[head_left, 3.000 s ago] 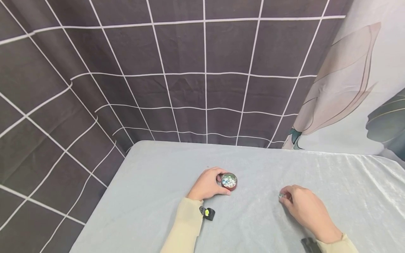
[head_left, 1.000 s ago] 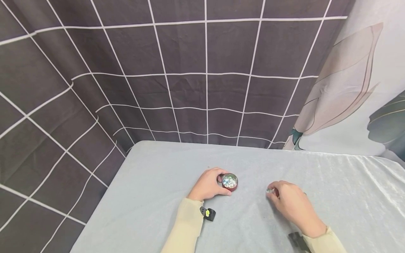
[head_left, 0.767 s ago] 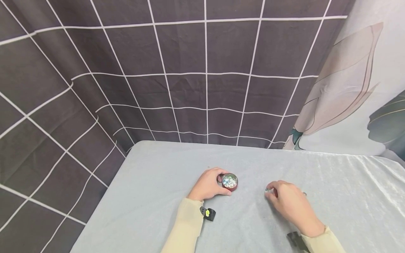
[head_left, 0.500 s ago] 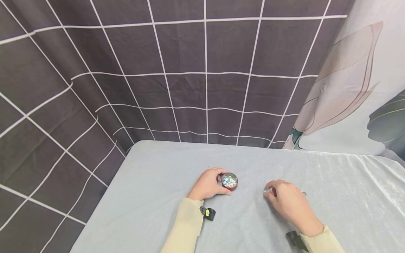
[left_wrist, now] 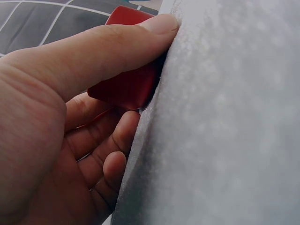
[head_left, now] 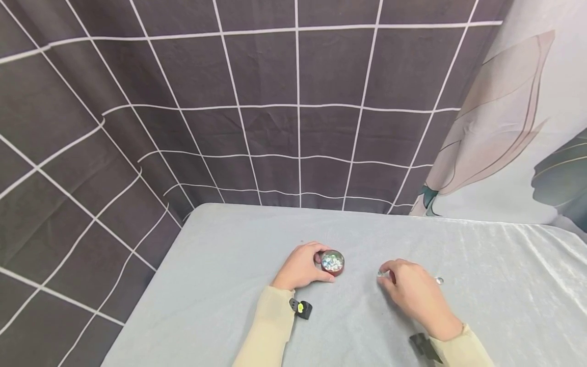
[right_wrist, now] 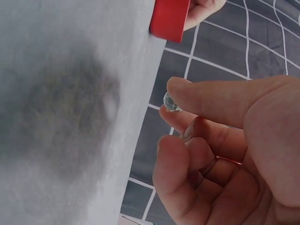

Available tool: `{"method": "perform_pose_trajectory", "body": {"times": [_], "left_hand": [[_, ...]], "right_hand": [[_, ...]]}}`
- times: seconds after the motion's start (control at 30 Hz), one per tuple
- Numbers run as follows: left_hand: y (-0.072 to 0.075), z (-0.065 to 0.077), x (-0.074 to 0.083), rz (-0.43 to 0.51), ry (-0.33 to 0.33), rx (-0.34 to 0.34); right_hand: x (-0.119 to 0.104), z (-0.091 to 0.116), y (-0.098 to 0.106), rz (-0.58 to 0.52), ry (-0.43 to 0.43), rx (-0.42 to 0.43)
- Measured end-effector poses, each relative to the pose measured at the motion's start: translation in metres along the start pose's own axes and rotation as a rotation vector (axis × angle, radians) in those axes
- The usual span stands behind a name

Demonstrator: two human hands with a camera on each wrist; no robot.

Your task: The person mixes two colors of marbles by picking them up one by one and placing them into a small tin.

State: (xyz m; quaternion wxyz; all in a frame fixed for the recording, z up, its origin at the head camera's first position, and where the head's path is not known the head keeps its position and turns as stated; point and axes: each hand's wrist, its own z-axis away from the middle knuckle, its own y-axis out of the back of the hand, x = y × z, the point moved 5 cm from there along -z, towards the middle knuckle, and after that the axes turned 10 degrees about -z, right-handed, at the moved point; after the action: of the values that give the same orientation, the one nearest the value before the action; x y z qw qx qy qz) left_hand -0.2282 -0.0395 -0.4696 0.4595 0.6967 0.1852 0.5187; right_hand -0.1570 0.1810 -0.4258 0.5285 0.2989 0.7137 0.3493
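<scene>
A round red container (head_left: 332,263) stands on the cloth-covered table, with many clear, shiny pieces in it. My left hand (head_left: 300,266) grips its side; in the left wrist view the thumb lies across its red wall (left_wrist: 124,86). Between thumb and forefinger my right hand (head_left: 415,288) pinches a small clear glass marble (right_wrist: 169,101), to the right of the container. The other fingers of that hand are curled in. Behind its knuckles another clear glass piece (head_left: 439,280) lies on the cloth.
A pale grey velvety cloth (head_left: 257,229) covers the table. A dark curtain with white grid lines (head_left: 275,127) hangs behind and to the left; a leaf-patterned curtain (head_left: 513,127) hangs at the right. Each wrist wears a small black camera (head_left: 303,309).
My right hand has moved left toward the container with the marble. The other glass piece has come out from behind it. My left hand and the container have stayed in place.
</scene>
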Motion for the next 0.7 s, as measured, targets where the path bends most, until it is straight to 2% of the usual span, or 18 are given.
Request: {"method": "perform_pose_trajectory", "body": {"times": [0.7], "left_hand": [[-0.001, -0.001, -0.001, 0.004, -0.006, 0.002]], "right_hand": [[-0.012, -0.007, -0.007, -0.009, 0.010, 0.003]]}}
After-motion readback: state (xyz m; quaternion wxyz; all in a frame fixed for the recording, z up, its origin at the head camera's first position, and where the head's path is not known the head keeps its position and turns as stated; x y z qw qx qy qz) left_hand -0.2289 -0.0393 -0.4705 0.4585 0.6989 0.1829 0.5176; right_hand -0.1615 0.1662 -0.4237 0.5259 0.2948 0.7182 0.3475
